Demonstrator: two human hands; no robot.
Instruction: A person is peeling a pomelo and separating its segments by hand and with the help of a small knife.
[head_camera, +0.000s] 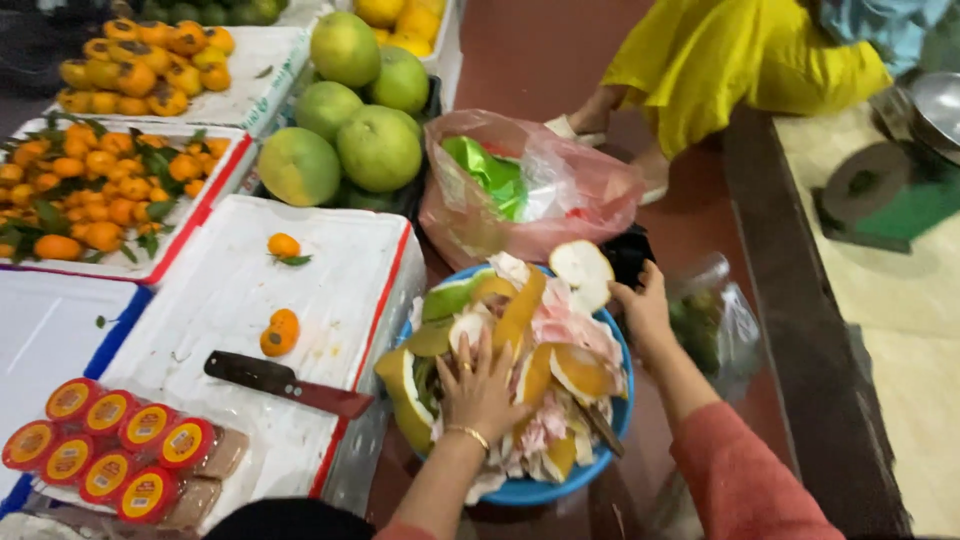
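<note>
My left hand presses flat, fingers spread, on a heap of pomelo peels that fills a blue basin on the floor. A gold bangle circles that wrist. My right hand grips a thick piece of white pomelo rind at the far rim of the basin. The right forearm wears a reddish sleeve.
A dark-handled knife lies on a white foam box lid with two small oranges. Green pomelos, crates of tangerines, sealed jelly cups, a pink plastic bag. A person in yellow crouches beyond. A raised ledge runs along the right.
</note>
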